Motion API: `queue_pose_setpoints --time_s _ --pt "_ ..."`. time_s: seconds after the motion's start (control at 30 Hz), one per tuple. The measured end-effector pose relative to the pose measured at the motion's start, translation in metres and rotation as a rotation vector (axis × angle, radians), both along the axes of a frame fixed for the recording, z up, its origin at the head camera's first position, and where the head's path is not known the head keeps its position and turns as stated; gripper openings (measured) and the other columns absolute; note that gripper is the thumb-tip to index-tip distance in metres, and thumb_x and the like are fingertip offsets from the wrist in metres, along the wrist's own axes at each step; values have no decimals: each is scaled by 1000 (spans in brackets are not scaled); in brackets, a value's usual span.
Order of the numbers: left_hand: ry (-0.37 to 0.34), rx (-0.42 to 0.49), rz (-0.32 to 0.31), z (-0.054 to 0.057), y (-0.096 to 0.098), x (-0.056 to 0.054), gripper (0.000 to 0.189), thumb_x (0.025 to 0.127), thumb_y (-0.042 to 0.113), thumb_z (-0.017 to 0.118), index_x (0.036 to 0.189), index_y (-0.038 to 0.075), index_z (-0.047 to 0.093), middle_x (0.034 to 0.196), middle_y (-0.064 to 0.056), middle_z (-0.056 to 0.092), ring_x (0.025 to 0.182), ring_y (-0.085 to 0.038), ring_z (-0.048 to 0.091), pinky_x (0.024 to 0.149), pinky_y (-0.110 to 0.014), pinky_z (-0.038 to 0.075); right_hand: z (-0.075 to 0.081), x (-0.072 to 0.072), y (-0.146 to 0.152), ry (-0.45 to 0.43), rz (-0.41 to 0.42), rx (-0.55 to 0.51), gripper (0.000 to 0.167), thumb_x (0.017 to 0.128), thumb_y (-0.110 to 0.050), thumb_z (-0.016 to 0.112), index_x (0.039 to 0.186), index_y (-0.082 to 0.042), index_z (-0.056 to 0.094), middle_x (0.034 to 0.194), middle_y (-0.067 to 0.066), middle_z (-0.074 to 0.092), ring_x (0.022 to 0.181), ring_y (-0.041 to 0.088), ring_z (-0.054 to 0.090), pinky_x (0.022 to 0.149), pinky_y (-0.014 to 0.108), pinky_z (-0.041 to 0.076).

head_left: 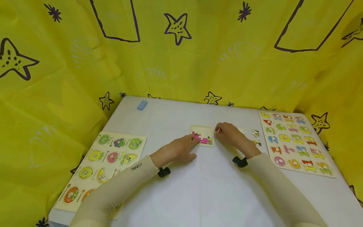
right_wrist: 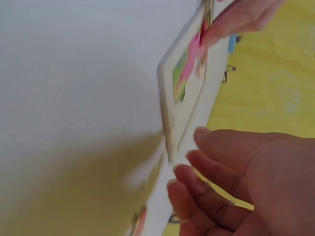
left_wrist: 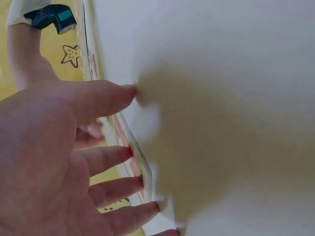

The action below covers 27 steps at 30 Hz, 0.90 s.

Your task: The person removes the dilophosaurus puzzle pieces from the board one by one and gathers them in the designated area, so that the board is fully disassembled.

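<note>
A small wooden jigsaw board [head_left: 202, 130] lies mid-table, its lower part filled with pink and green pieces [head_left: 204, 140] and its upper part bare. My left hand [head_left: 180, 149] rests at the board's left side, fingers nearly straight, fingertips on the pink pieces and frame. Close by the right edge is my right hand [head_left: 230, 135], its fingers loosely bent. In the right wrist view a gap shows between that hand's thumb [right_wrist: 216, 140] and fingers, and no piece is visible there. Loose jigsaw pieces [head_left: 255, 133] lie just right of this hand, partly hidden behind it.
A fruit peg puzzle [head_left: 93, 167] lies at the left, partly under my left sleeve. On the right is a number peg puzzle [head_left: 295, 143]. A blue block [head_left: 142, 105] sits at the back left. Yellow patterned cloth [head_left: 181, 63] hangs behind the white table [head_left: 198, 189].
</note>
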<state>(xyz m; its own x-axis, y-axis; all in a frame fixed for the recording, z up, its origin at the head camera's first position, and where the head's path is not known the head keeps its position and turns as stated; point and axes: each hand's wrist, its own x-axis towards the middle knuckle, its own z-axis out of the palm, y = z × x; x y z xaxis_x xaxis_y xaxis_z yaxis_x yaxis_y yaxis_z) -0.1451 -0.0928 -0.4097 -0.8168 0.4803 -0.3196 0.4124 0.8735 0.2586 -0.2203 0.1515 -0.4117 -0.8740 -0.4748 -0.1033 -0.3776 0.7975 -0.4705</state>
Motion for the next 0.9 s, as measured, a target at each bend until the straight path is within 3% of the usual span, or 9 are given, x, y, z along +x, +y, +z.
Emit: queue_pose_setpoints --time_s 0.17,0.4,0.63,0.9 --pt "3 -22 -16 0 0 1 72 104 43 64 166 20 37 171 -11 34 158 -26 34 125 -44 35 -3 2 -28 -58 40 -83 24 104 -14 65 122 2 68 108 17 67 98 30 62 90 47 54" --pt "2 -15 -29 0 -1 1 74 104 45 63 167 18 34 172 -12 29 159 -28 30 126 -45 34 -10 3 -52 -61 72 -111 27 104 -15 67 126 1 66 109 17 64 96 28 61 87 41 55" --pt "11 1 -43 -3 -3 0 75 103 46 64 166 19 36 168 -13 33 154 -27 39 123 -42 39 -19 4 -58 -62 85 -120 28 104 -11 65 129 2 63 104 15 61 92 25 57 83 37 51" --pt "1 -5 -45 -5 -4 -1 75 104 47 64 167 21 34 163 -12 35 148 -25 45 122 -41 41 -19 6 -58 -77 71 -128 28 106 -11 63 131 0 62 108 15 61 95 25 58 89 39 52"
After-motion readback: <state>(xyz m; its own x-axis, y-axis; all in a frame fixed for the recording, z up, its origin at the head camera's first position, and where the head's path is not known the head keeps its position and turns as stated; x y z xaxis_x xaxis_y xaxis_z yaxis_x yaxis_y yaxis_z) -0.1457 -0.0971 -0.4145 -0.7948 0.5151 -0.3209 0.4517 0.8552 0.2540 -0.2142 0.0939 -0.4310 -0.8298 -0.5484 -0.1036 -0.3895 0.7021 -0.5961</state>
